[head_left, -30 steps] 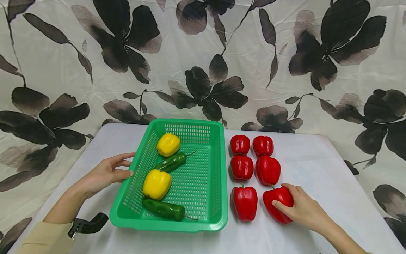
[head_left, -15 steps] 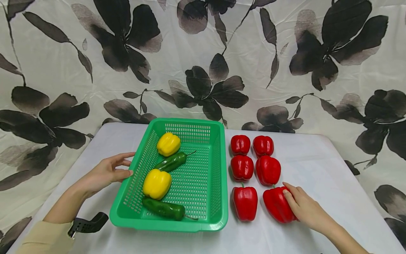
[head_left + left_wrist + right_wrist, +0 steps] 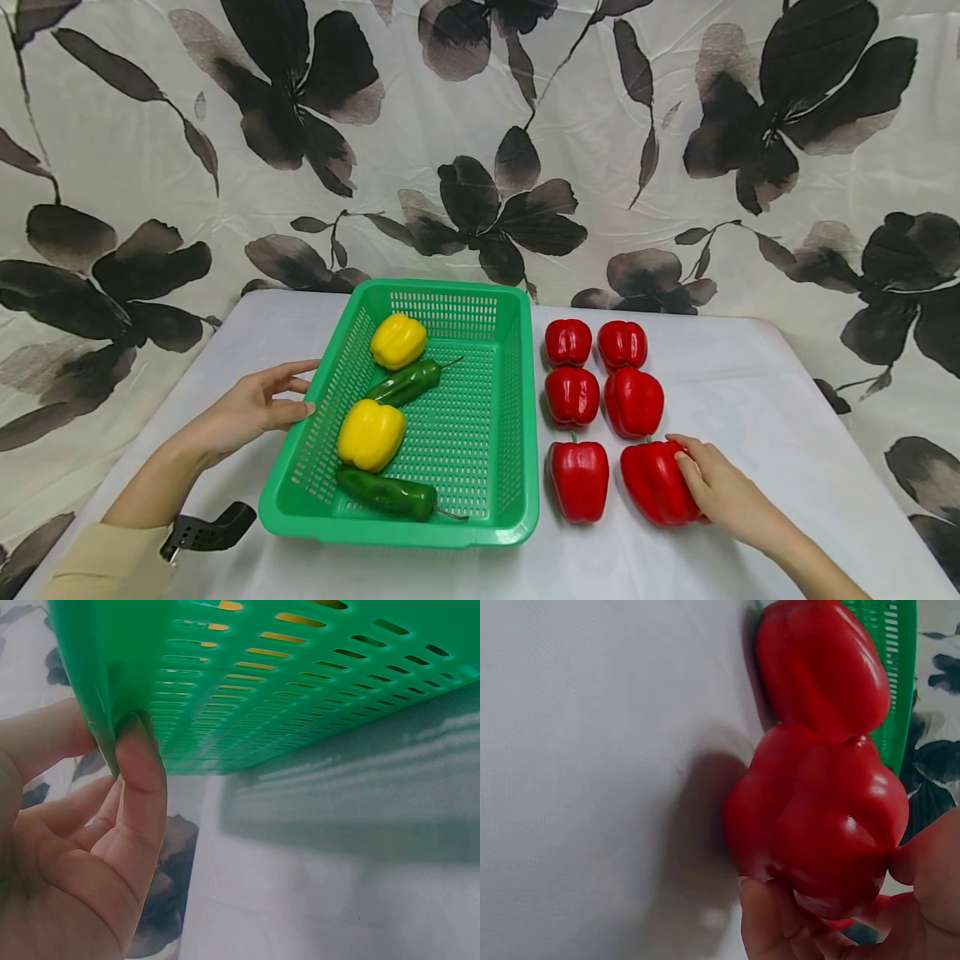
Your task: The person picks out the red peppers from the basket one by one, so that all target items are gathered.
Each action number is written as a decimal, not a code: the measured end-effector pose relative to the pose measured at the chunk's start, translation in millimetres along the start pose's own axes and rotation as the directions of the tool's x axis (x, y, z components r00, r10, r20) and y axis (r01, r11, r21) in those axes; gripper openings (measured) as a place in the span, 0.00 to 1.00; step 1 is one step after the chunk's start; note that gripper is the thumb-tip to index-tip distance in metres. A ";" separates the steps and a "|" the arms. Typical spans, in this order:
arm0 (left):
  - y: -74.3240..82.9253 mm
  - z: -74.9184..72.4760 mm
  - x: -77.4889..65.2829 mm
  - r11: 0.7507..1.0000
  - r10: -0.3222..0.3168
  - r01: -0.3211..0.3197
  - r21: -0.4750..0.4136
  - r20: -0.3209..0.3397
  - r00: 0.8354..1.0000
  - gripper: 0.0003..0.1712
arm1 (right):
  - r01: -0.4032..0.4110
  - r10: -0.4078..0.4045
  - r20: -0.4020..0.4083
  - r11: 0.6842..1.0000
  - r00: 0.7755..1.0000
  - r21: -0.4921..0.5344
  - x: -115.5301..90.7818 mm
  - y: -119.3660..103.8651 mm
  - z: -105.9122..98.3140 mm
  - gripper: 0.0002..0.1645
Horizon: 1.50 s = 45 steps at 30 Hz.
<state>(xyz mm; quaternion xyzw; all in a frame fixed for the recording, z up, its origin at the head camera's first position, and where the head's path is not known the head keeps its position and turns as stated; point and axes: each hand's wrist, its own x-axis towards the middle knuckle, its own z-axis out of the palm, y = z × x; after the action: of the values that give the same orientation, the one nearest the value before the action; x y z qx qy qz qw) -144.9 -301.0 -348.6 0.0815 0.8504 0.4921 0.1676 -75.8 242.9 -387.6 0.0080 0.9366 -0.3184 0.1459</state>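
My left hand (image 3: 243,417) pinches the left rim of a green plastic basket (image 3: 397,535); in the left wrist view the thumb and fingers lie on either side of that rim. Inside the basket are two yellow bell peppers (image 3: 371,435) and two long green peppers (image 3: 386,493). At the right, my right hand (image 3: 727,492) holds the nearest right red bell pepper (image 3: 656,483) by its right side, the pepper lying on the table. The right wrist view shows fingertips and thumb on this pepper's lower end, with another red pepper (image 3: 821,671) touching it beyond.
Several more red bell peppers (image 3: 572,396) stand in two columns right of the basket. White cloth covers the table (image 3: 757,392). A floral curtain (image 3: 600,233) hangs behind it. A dark strap (image 3: 213,529) sits by the left sleeve.
My right thumb has drawn back from the pepper's front to its right side. The pepper has turned to stand straighter. The left hand and basket have stayed put.
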 end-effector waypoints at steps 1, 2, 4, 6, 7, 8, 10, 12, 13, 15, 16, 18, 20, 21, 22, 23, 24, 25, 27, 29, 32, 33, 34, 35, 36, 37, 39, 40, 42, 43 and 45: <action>-0.1 0.1 0.0 1.000 0.002 -0.002 0.000 -0.001 1.000 0.40 | -0.002 0.002 -0.002 1.000 1.000 0.011 0.1 0.1 0.5 0.29; -0.3 0.1 0.0 1.000 0.003 -0.003 0.000 -0.002 1.000 0.40 | -0.005 0.005 0.000 1.000 1.000 0.024 0.3 0.4 0.9 0.29; -0.6 0.2 0.0 1.000 0.005 -0.005 0.003 -0.002 1.000 0.40 | -0.009 0.008 0.002 0.999 1.000 0.042 0.2 0.8 1.6 0.29; -0.7 0.2 0.1 1.000 0.006 -0.005 0.008 -0.004 1.000 0.40 | -0.015 0.014 0.013 0.998 1.000 0.068 0.3 1.5 1.6 0.29; -0.6 0.3 0.2 1.000 0.006 -0.006 0.012 -0.005 1.000 0.40 | -0.020 0.018 0.020 0.996 1.000 0.084 0.0 1.5 1.5 0.29; -0.5 0.2 0.1 1.000 0.006 -0.006 0.015 -0.007 1.000 0.40 | -0.025 0.022 0.028 0.995 0.999 0.100 -0.3 1.5 1.4 0.29; -0.3 0.2 0.2 1.000 0.006 -0.006 0.022 -0.009 1.000 0.40 | -0.033 0.028 0.041 0.991 0.999 0.127 -0.9 1.3 1.1 0.29; 0.5 0.3 0.2 1.000 0.003 -0.002 0.028 -0.011 1.000 0.40 | -0.047 0.038 0.057 0.987 0.998 0.152 -1.3 0.8 1.0 0.29; 0.7 0.2 0.2 1.000 0.000 0.000 0.028 -0.011 1.000 0.41 | -0.050 0.040 0.066 0.985 0.997 0.163 -1.3 0.5 0.8 0.29; 1.2 0.1 0.3 1.000 -0.005 0.005 0.026 -0.007 1.000 0.41 | -0.056 0.041 0.084 0.983 0.996 0.174 -0.8 0.3 0.7 0.30; 1.6 0.1 0.4 1.000 -0.006 0.006 0.025 -0.006 1.000 0.41 | -0.060 0.045 0.090 0.982 0.995 0.176 -0.5 0.1 0.6 0.30; 2.2 0.0 0.4 1.000 -0.009 0.009 0.023 -0.005 1.000 0.41 | -0.065 0.048 0.098 0.981 0.994 0.184 0.4 -0.6 0.4 0.29; 2.8 0.1 0.1 1.000 -0.007 0.007 0.024 -0.005 1.000 0.41 | -0.063 0.047 0.095 0.983 0.994 0.171 2.1 -1.0 -0.1 0.30; 3.1 0.2 0.0 1.000 -0.007 0.007 0.025 -0.006 1.000 0.41 | -0.061 0.047 0.090 0.985 0.995 0.162 3.1 -1.0 -0.3 0.30; 3.3 0.3 -0.1 1.000 -0.006 0.007 0.025 -0.007 1.000 0.41 | -0.064 0.051 0.088 0.986 0.995 0.154 3.8 -1.2 -0.4 0.30; 3.3 0.3 -0.3 1.000 -0.006 0.006 0.024 -0.008 1.000 0.41 | -0.064 0.051 0.087 0.987 0.995 0.150 4.4 -1.4 -0.4 0.30; 3.3 0.3 -0.2 1.000 -0.006 0.006 0.024 -0.007 1.000 0.41 | -0.061 0.049 0.086 0.988 0.995 0.143 4.6 -1.7 -0.3 0.31; 3.1 0.3 -0.2 1.000 -0.006 0.006 0.021 -0.004 1.000 0.41 | -0.064 0.053 0.085 0.989 0.995 0.136 5.2 -1.9 -0.1 0.32; 2.4 0.2 0.3 1.000 -0.008 0.008 0.013 -0.001 1.000 0.41 | -0.074 0.062 0.089 0.988 0.994 0.137 5.1 -2.8 0.8 0.33; 1.8 -0.1 0.4 1.000 -0.008 0.008 0.009 0.002 1.000 0.41 | -0.092 0.077 0.103 0.985 0.992 0.148 4.7 -4.1 2.2 0.34; 1.5 -0.1 0.2 1.000 -0.009 0.009 0.010 0.002 1.000 0.41 | -0.131 0.107 0.142 0.976 0.984 0.172 4.3 -5.5 4.4 0.37; 1.5 -0.1 0.1 1.000 -0.005 0.005 0.011 0.002 1.000 0.41 | -0.141 0.113 0.155 0.973 0.981 0.182 4.2 -5.8 5.0 0.37; 1.5 0.0 0.0 1.000 -0.004 0.004 0.015 0.001 1.000 0.41 | -0.152 0.120 0.167 0.969 0.979 0.193 4.2 -6.2 5.6 0.37; 1.5 0.2 -0.2 1.000 -0.003 0.003 0.016 0.000 1.000 0.41 | -0.160 0.125 0.176 0.966 0.977 0.202 4.1 -6.3 5.9 0.37; 1.6 0.3 -0.3 1.000 -0.004 0.004 0.016 -0.001 1.000 0.41 | -0.160 0.122 0.181 0.965 0.976 0.210 4.1 -6.4 6.0 0.37; 1.5 0.3 -0.4 1.000 -0.003 0.003 0.017 -0.002 1.000 0.41 | -0.153 0.115 0.183 0.965 0.976 0.213 4.3 -6.2 5.8 0.38; 1.5 0.3 -0.7 1.000 -0.005 0.005 0.019 -0.004 1.000 0.40 | -0.152 0.117 0.169 0.966 0.979 0.209 4.5 -5.8 5.2 0.37; 1.6 0.2 -0.8 1.000 -0.005 0.005 0.020 -0.004 1.000 0.40 | -0.153 0.120 0.161 0.967 0.980 0.206 4.6 -5.5 4.7 0.37; 1.6 0.1 -0.8 1.000 -0.009 0.009 0.020 -0.003 1.000 0.41 | -0.144 0.117 0.143 0.971 0.983 0.192 4.7 -4.5 3.4 0.37; 1.6 0.1 -0.8 1.000 -0.010 0.010 0.021 -0.002 1.000 0.41 | -0.143 0.119 0.135 0.972 0.984 0.185 4.8 -4.0 2.9 0.37; 1.8 0.0 -0.8 1.000 -0.012 0.012 0.020 -0.001 1.000 0.41 | -0.146 0.125 0.123 0.974 0.985 0.174 4.8 -3.4 2.5 0.37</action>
<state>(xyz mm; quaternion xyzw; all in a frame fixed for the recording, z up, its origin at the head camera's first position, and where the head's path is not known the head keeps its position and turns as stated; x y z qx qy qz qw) -144.2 -300.3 -346.9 0.0780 0.8559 0.4824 0.1691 -80.1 238.3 -388.8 0.0676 0.8912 -0.3922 0.2177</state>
